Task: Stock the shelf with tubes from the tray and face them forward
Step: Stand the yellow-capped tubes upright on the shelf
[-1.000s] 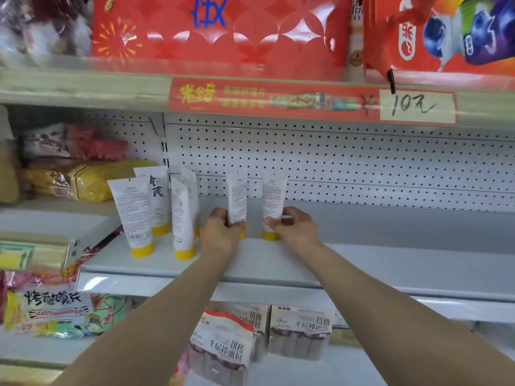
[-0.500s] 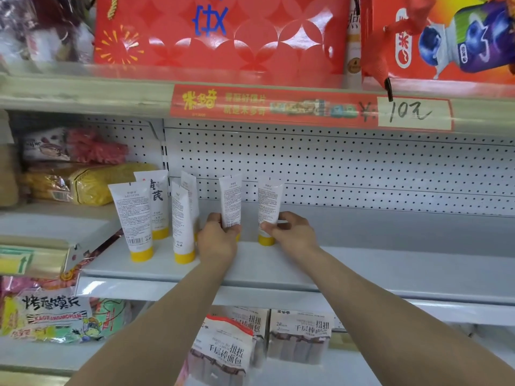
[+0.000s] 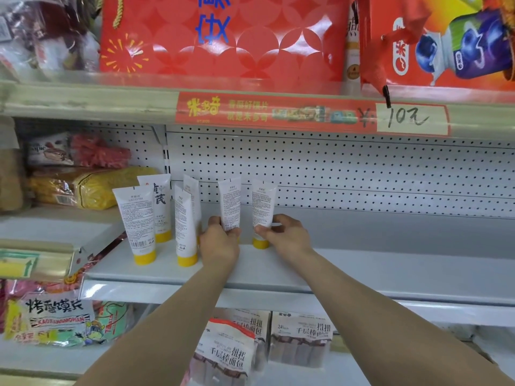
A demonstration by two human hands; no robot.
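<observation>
Several white tubes with yellow caps stand cap-down on the grey shelf (image 3: 362,271). My left hand (image 3: 220,243) grips the lower part of one upright tube (image 3: 230,203). Just to its right, my right hand (image 3: 284,235) pinches another upright tube (image 3: 263,204) near its yellow cap. Both held tubes show small printed text toward me. To the left stand more tubes: a front one (image 3: 136,221), one behind it with large black characters (image 3: 158,201), a narrow one (image 3: 184,227) and one behind that (image 3: 192,190). No tray is in view.
A white pegboard wall (image 3: 362,174) backs the shelf. Yellow and red snack bags (image 3: 92,188) lie on the left neighbouring shelf. Red gift boxes (image 3: 223,37) sit on the shelf above, over a price strip (image 3: 312,114). Bread packs (image 3: 231,349) fill the shelf below.
Both hands and their two tubes have shifted slightly left along the shelf, closer to the standing tubes. The tubes stay upright.
</observation>
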